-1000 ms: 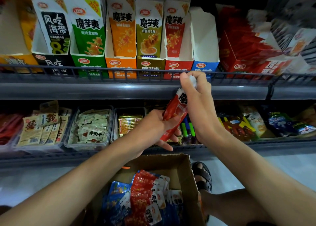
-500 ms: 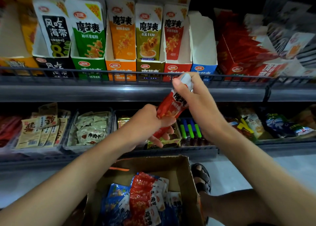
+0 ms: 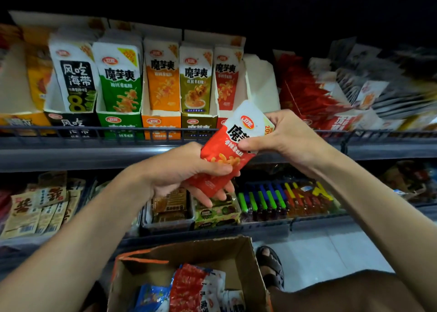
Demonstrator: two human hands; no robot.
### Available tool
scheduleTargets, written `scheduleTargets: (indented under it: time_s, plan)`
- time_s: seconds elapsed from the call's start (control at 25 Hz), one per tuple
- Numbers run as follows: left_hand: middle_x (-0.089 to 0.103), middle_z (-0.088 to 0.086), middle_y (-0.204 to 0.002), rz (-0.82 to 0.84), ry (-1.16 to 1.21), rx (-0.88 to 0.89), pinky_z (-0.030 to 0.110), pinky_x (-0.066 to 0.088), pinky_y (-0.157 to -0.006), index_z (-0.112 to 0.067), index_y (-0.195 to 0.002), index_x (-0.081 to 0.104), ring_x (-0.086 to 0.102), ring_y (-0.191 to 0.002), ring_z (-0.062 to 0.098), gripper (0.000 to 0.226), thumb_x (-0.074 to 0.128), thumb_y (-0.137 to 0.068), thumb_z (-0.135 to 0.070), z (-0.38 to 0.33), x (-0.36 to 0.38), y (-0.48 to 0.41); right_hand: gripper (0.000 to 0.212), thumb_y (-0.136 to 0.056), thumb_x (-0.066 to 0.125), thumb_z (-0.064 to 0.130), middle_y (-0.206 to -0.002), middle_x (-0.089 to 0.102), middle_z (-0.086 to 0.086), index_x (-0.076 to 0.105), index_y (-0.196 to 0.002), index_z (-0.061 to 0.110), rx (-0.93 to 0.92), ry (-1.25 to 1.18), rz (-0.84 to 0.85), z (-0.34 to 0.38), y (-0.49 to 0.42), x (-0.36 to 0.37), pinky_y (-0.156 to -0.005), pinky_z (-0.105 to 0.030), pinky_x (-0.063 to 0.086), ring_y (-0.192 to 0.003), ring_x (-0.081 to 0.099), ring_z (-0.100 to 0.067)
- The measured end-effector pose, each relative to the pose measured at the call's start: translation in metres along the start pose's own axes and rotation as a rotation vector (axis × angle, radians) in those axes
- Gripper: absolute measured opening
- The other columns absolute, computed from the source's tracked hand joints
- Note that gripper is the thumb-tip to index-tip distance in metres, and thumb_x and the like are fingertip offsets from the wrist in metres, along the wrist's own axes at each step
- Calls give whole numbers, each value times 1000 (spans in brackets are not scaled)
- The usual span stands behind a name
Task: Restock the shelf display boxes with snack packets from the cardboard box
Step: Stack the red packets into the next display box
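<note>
Turns red packets (image 3: pixel 227 151) face-out, lifted since a second ago to just before the red display box (image 3: pixel 220 122), gripped low by the left hand (image 3: pixel 189 169), pinched at the top by the right hand (image 3: pixel 288 139). Seemingly ready for slotting in.

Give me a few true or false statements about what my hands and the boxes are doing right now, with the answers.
1. The left hand and the right hand both hold the red snack packet. True.
2. The cardboard box is empty. False: red packets and blue packets lie in it.
3. The red snack packet already sits in a display box. False: it is held in front of the shelf rail, outside every box.
4. The green display box stands left of the orange display box. True.
</note>
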State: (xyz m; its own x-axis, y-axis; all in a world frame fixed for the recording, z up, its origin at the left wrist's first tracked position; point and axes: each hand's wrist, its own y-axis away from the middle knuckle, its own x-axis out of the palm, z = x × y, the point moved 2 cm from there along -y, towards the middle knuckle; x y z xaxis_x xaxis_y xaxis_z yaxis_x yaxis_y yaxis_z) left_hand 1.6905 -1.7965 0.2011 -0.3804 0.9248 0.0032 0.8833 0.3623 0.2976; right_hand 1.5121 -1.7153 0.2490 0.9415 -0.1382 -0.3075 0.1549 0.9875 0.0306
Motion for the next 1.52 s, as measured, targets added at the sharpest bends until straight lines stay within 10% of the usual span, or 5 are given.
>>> scheduleTargets:
  time_s: [0.28,0.48,0.8,1.08,1.52]
  plan:
    - [74,11,-99,-393,196,301,29,61,-67,-8,-107,64,73,-85,23,16,63,-92,-16,-33,4,-16,16,-80,77,8,-88,77,-4,67,-91,2,-198,130,-281,49,-5,-42,-68,-20,56,-83,73,-14]
    - [66,-6,-116,-1105,-907,488,21,43,-82,-28,-120,63,55,-108,10,27,61,-93,-29,-37,1,-30,25,-81,76,5,-97,75,-9,65,-103,-3,-306,-75,-596,49,-41,-76,-75,-29,58,-85,73,-18]
    - [67,1,-117,-1048,-1216,312,36,39,-96,-28,-118,66,57,-111,21,30,56,-94,-42,-28,-6,-58,30,-70,82,24,-92,76,-5,71,-93,8,-237,2,-794,20,-96,-74,-75,-45,61,-84,74,-20]
    - [67,0,-113,-1078,-1173,291,34,37,-91,-27,-106,71,56,-110,20,21,55,-96,-37,-31,-9,-66,26,-80,79,21,-106,71,-1,67,-102,13,-209,802,-313,57,-117,-53,-75,-19,53,-90,66,-6]
    - [63,1,-117,-1069,-1186,244,34,36,-94,-23,-110,68,50,-116,20,22,52,-98,-33,-30,-9,-72,57,-85,73,27,-136,55,-13,51,-136,18,-261,1134,-407,20,-184,-45,-100,-47,48,-127,50,-32]
